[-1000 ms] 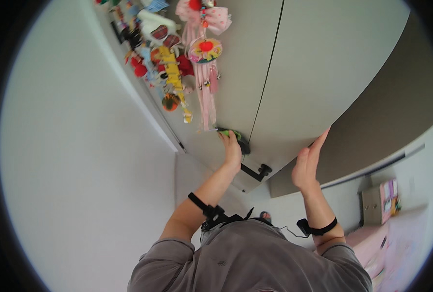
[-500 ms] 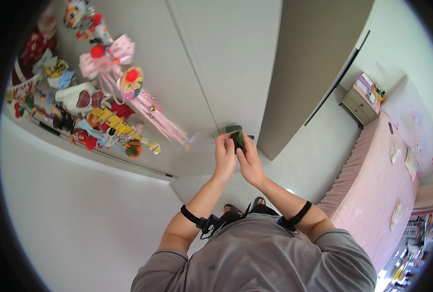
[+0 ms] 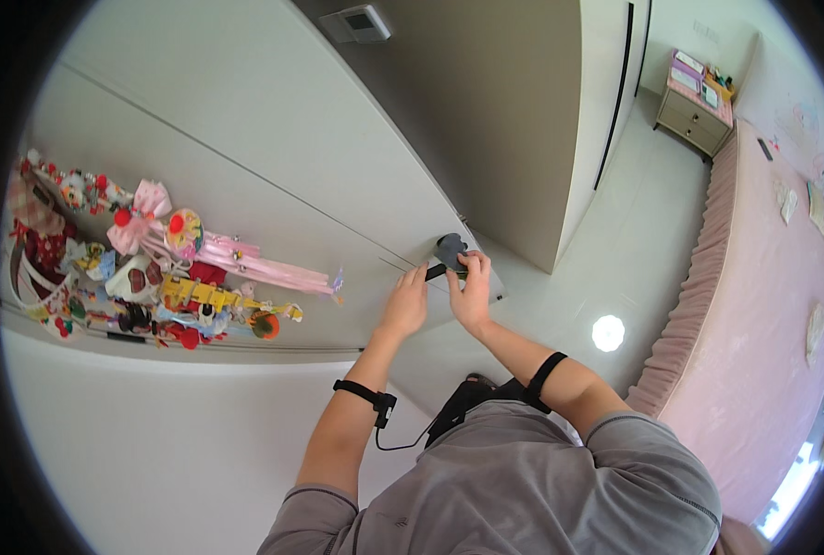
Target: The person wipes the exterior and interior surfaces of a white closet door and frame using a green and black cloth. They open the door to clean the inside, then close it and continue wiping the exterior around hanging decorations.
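Observation:
Both hands are at the door's handle. My left hand [image 3: 406,302] is closed, with its fingertips at the near end of a black door handle [image 3: 437,272]. Just to its right, my right hand [image 3: 471,294] pinches a small dark green piece [image 3: 463,272], mostly covered by the fingers; it looks soft, but its kind is unclear. A grey rounded thing [image 3: 450,250] sits right behind the fingertips, against the door, and partly covers the handle's base.
The pale door [image 3: 291,176] carries hanging toys and pink ribbons [image 3: 264,265] to the left. A grey-brown wall panel [image 3: 495,120] stands beyond. On the right are a pink bed [image 3: 745,305] and a small nightstand [image 3: 694,116].
My view has turned, and the door appears at a different slant. My hands, earlier together around the dark green piece, have moved apart; the left is now at the handle.

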`<state>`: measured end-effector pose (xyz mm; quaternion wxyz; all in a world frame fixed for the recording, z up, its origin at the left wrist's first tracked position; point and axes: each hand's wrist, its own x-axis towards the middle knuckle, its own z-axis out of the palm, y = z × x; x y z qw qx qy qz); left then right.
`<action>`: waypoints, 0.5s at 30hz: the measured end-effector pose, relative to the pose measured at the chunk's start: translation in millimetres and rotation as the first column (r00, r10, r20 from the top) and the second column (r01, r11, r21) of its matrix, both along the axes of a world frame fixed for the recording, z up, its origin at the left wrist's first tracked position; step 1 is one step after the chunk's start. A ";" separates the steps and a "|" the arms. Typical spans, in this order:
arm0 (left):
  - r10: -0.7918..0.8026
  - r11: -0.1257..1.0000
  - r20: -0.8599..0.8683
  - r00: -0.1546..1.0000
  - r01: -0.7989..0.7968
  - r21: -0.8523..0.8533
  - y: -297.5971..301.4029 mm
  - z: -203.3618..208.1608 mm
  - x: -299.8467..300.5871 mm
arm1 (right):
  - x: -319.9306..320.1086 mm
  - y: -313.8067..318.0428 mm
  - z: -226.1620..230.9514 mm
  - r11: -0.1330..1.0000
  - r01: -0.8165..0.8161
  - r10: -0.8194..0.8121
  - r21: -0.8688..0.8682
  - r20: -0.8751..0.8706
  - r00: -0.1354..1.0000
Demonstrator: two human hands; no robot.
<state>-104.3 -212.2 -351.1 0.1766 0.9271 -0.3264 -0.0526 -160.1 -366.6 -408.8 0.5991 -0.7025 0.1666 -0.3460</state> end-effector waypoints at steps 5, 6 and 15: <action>-0.061 0.998 0.036 0.998 0.061 0.007 9.3 -22.0 18.2 | 17.0 25.1 -6.9 0.965 0.123 -0.119 0.233 -0.030 0.992; -0.065 0.998 0.064 0.996 0.065 -0.002 8.9 -24.1 21.4 | 19.2 25.3 -8.3 0.941 0.141 -0.132 0.307 -0.049 0.990; -0.230 0.967 -0.183 0.956 0.203 -0.156 30.0 -27.9 69.1 | 63.5 109.3 -24.9 0.798 0.329 -0.324 0.505 -0.101 0.941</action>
